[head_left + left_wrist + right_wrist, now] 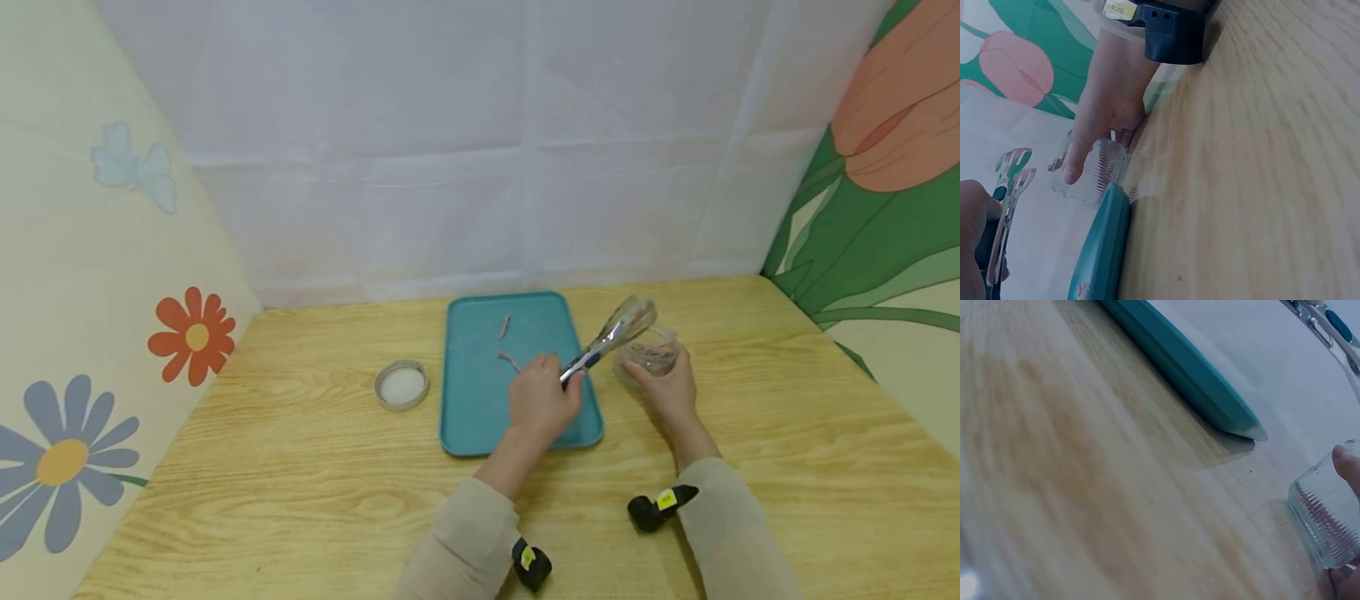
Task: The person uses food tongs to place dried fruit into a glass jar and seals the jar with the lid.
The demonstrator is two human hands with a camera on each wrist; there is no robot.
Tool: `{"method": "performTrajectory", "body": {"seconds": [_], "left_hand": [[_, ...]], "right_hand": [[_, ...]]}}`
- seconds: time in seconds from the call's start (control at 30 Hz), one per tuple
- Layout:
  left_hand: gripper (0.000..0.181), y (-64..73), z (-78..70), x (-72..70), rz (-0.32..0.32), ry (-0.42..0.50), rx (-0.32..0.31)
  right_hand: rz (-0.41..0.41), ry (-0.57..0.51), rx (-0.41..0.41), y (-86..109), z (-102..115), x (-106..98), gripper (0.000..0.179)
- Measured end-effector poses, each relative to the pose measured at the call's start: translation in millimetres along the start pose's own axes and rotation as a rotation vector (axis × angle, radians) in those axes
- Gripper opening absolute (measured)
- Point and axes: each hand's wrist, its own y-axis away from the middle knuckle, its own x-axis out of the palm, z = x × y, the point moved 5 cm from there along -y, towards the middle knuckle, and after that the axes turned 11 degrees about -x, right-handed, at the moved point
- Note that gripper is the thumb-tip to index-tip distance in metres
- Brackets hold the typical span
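My left hand (543, 398) grips the handles of metal tongs (604, 340) above the tray's right side. The tongs slant up to the right, and their tips overlap the glass jar's rim in the head view. The left wrist view shows them apart from the jar; whether anything is between the tips, I cannot tell. My right hand (671, 390) holds the ribbed clear glass jar (1319, 509) on the table right of the tray, thumb and fingers round its side. Pinkish pieces show through the glass. Two thin pinkish twisted pieces, one farther back (506, 326), lie on the teal tray (476, 417).
A round lid (401, 386) with a pale inside lies left of the tray on the wood-patterned table (315, 467). Behind the table hangs a white cloth (450, 167). Flower-patterned panels stand at both sides.
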Motion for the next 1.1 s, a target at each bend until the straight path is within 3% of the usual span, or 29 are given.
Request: {"method": "performTrajectory", "body": {"seconds": [0.33, 0.57, 1.1], "left_hand": [[0.032, -2.7, 6.4, -21.9, -0.163, 0.118, -0.008], [0.03, -5.2, 11.0, -39.6, -0.244, 0.186, -0.04], [0.026, -14.4, 39.0, -75.5, -0.234, 0.32, -0.098]], "right_hand": [[0.01, 0.028, 0.016, 0.4, 1, -1, 0.088], [0.022, 0.033, 0.023, -0.2, 1, -1, 0.091], [0.038, 0.022, 0.022, -0.5, 0, -1, 0.095]]}}
